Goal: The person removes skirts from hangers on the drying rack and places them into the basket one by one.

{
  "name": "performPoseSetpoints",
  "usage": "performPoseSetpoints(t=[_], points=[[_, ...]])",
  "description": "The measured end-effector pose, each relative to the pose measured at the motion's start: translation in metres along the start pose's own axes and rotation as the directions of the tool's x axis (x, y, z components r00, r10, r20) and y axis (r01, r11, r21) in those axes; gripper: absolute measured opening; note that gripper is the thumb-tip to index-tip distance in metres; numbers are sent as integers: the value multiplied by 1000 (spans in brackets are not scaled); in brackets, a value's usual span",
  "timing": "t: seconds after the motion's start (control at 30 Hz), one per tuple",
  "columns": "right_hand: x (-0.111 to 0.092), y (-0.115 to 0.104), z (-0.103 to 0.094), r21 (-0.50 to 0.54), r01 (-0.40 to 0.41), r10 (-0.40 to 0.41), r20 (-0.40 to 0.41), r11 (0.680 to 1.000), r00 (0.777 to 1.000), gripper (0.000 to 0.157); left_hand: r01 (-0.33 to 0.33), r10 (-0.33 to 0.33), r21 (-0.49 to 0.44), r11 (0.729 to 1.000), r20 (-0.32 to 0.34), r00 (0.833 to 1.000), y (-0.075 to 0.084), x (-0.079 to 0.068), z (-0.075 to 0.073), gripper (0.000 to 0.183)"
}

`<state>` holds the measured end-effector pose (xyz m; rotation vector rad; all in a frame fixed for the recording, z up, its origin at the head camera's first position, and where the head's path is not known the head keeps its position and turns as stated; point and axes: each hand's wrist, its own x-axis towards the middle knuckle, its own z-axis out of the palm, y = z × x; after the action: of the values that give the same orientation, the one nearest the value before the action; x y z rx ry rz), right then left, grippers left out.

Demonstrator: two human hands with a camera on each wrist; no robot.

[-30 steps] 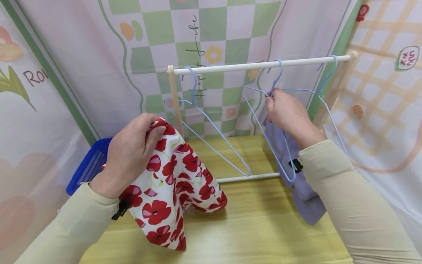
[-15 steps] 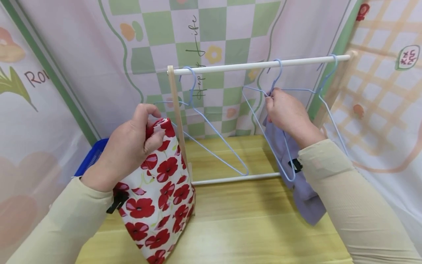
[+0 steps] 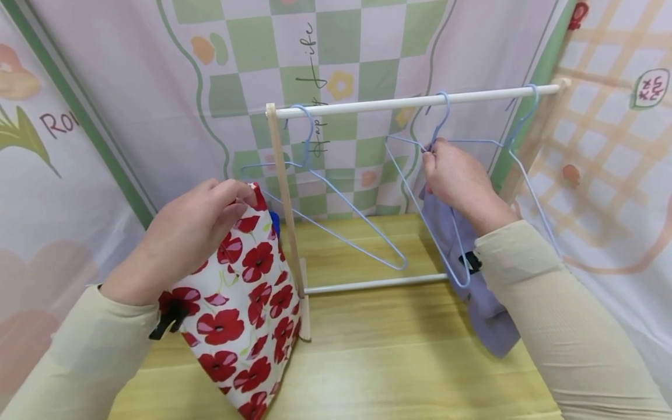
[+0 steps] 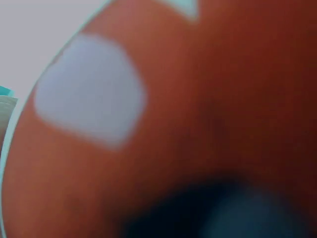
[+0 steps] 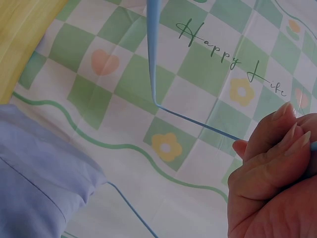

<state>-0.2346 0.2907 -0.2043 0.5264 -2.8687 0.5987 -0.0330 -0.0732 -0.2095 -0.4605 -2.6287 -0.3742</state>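
Observation:
My left hand (image 3: 191, 227) pinches the top edge of a white fabric piece with red poppies (image 3: 252, 309), left of the rack's post in the head view. The fabric hangs down in a folded drape over the table. In the left wrist view its blurred red print (image 4: 163, 124) fills most of the frame. My right hand (image 3: 464, 178) grips the middle blue wire hanger (image 3: 443, 114) just below its hook, which sits over the white rail (image 3: 367, 107). Lilac fabric (image 3: 490, 315) hangs beyond that hand; the right wrist view shows it (image 5: 44, 173) beside a blue wire.
A bare blue hanger (image 3: 357, 213) hangs at the rail's left end, and another (image 3: 532, 181) at its right. The rack's wooden post (image 3: 280, 192) stands beside the poppy fabric. A lower white bar (image 3: 378, 284) crosses above the yellow wood-grain table (image 3: 399, 361). Patterned curtains surround it.
My left hand has moved left, and the poppy fabric has swung from spread out to hanging down. The blue basket at left is now covered from view. The right hand stays put.

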Motion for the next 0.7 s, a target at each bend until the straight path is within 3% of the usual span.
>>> performPoseSetpoints(t=[0.2,0.33,0.5,0.7], points=[[1,-1,0,1,-3,3,-1,1000,1000,45,-65,68,37,997,-81,994,-8,-5,0,23],[1,-1,1,-3,0,0,2,1000,1000,45,-36,38,27,999,-71,997,-12,-6,-1,22],[2,-1,3,-8,-3,4,2,1000,1000,44,77,-75,-32,997,68,995,-13,-8,-11,37],[2,-1,2,-5,-5,5,2,1000,1000,45,174,-141,-107,979,260,955,-17,-8,-22,71]])
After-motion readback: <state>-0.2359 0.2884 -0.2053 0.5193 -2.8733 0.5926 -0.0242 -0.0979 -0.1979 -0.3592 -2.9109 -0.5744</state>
